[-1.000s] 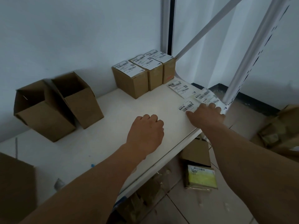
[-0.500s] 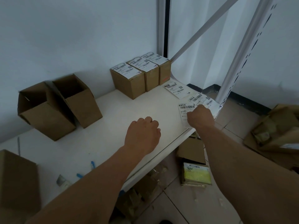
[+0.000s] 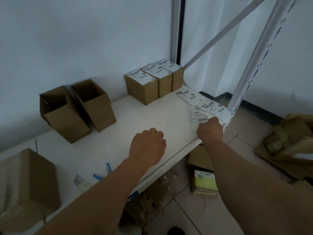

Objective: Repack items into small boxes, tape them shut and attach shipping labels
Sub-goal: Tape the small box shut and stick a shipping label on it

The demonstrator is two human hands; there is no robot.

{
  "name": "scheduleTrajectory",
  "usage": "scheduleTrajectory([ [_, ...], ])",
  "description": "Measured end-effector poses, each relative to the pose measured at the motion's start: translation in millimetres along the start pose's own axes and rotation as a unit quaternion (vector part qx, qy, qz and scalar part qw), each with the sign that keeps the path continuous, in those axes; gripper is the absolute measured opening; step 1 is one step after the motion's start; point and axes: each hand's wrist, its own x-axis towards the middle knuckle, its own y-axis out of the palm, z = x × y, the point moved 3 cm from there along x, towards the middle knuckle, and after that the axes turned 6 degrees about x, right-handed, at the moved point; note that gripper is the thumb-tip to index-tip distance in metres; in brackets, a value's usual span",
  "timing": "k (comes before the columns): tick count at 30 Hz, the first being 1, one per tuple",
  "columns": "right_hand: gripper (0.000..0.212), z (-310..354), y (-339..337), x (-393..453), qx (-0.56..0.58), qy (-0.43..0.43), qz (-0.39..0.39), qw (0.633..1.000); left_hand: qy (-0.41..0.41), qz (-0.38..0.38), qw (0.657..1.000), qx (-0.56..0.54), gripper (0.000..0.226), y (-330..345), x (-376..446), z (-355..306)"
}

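1. Head view, right hand: it sits at the right front corner of the white shelf, fingers curled and pinching the near edge of a shipping label, which curls up off the surface.
2. Head view, left hand: it hovers or rests over the shelf centre with fingers curled under; nothing visible in it, so it reads as closed on nothing.
3. Head view, labels: two further loose labels lie flat just beyond the lifted one, toward the shelf post.
4. Head view, boxes: three sealed, labelled boxes stand in a row at the back wall. Two open boxes lean at the left, unsealed and unlabelled. Another carton sits at the near left.
5. Head view, tools: blue-handled pieces lie near the front edge.
6. Risk, judged: the label is held at one edge only; it may fold onto itself or drag neighbouring labels off the corner onto the floor. Applied single-handed, it may land skewed or creased across the barcode.
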Motion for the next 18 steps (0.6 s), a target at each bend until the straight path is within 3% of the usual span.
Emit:
scheduleTrajectory([
  [7, 0.019, 38, 5, -57, 0.137, -0.061, 0.014, 0.989, -0.081, -0.003, 0.993, -0.088, 0.035, -42, -39, 35],
  [13, 0.031, 77, 31, -159, 0.188, -0.074, 0.15, 0.968, -0.212, -0.076, 0.959, -0.172, 0.027, -87, -110, 113],
  [18, 0.028, 108, 70, -257, 0.18, -0.098, 0.301, 0.931, -0.265, -0.132, 0.938, -0.18, 0.028, -98, -165, 181],
])
